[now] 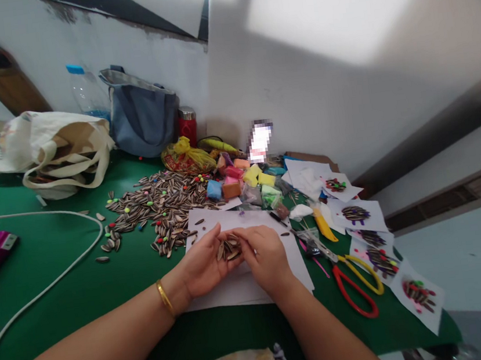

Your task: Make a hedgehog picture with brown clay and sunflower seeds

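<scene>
Striped sunflower seeds (230, 248) lie in the cupped palm of my left hand (206, 261), above a stack of white paper (295, 267). My right hand (266, 258) meets it from the right, its fingers curled and closed at the same seeds; the fingertips are partly hidden. Just beyond the paper's left edge spreads a large pile of sunflower seeds (168, 197) dotted with small red, green, yellow and blue bits. Behind the paper sit several coloured packs of modelling clay, among them a blue one (214, 189) and a brown one (232, 190).
Scissors (354, 283) with red and yellow handles lie to the right, beside paper sheets bearing seed figures (355, 213). At the back stand a blue bag (143, 119), a red flask (188, 127) and a phone (261, 141). A white cable (59, 275) crosses the left side.
</scene>
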A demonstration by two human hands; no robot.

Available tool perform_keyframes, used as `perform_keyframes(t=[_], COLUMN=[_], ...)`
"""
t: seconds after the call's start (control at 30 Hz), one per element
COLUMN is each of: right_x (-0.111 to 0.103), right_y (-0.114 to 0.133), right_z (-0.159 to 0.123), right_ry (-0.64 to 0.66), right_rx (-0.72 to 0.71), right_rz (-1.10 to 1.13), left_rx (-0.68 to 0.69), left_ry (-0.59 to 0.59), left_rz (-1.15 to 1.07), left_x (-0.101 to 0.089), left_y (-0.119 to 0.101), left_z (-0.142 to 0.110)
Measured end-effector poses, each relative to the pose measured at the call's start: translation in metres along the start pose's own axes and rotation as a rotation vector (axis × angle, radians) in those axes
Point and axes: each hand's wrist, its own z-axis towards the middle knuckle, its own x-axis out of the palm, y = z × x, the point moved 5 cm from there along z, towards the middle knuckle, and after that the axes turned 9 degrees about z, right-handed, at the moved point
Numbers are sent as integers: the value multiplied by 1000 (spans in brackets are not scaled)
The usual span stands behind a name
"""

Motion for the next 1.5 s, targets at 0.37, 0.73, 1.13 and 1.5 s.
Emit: perform_keyframes(t=[0.37,0.73,1.13,1.5], right_x=[15,0,-8,-21], right_y=[-2,-4,-8,-29], right_z=[-2,-2,-2,-1], right_ry=[71,-35,-82,-96], right_rx=[8,5,4,46], right_rz=[-91,25,141,110], left_rx=[2,-5,104,181], left_ry=[6,-80,-153,-239], left_rz=[-12,29,436,347], left_x=[-3,-6,-7,-15], left_y=[0,-2,-6,-13], left_z=[0,-1,0,1])
